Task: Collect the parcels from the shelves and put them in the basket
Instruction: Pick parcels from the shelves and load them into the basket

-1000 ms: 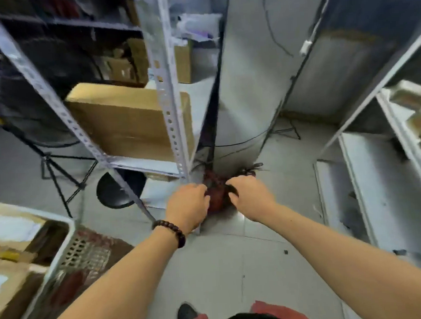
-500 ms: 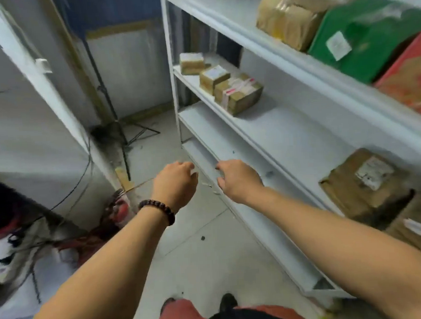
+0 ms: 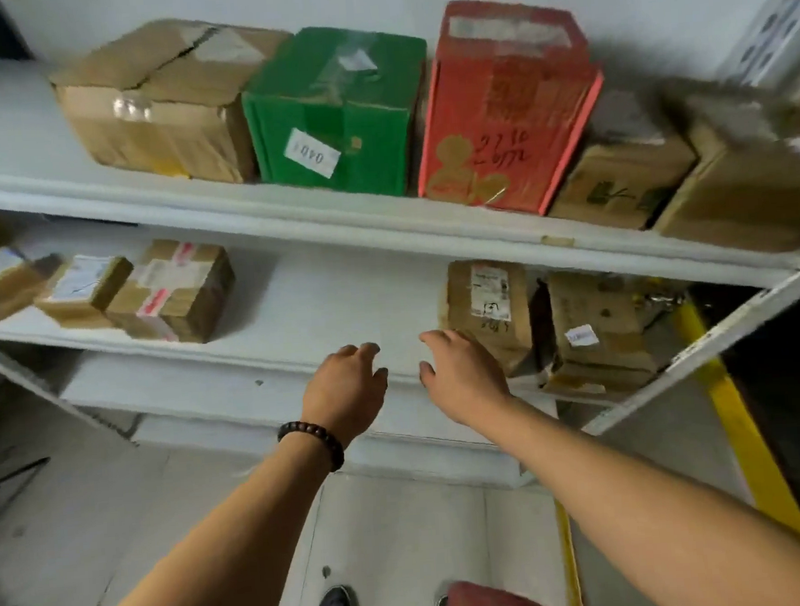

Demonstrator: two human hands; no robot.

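While both arms were stretched toward the middle shelf [image 3: 333, 307], the left hand [image 3: 347, 390] hovered with fingers loosely spread, holding nothing | right hand [image 3: 459, 379]: fingers relaxed and apart, empty, just beside a labelled brown parcel [image 3: 487, 307] on that shelf | upper shelf [image 3: 289, 202]: green box [image 3: 335, 110] and red box [image 3: 503, 109] side by side

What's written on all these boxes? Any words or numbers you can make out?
"040", seemingly upside down: white sticker on the green box.
Black handwriting on the red box: perhaps digits, not surely readable.
Printed labels on the brown parcel by the right hand, the parcel beside it and the small taped boxes: too blurred to read.
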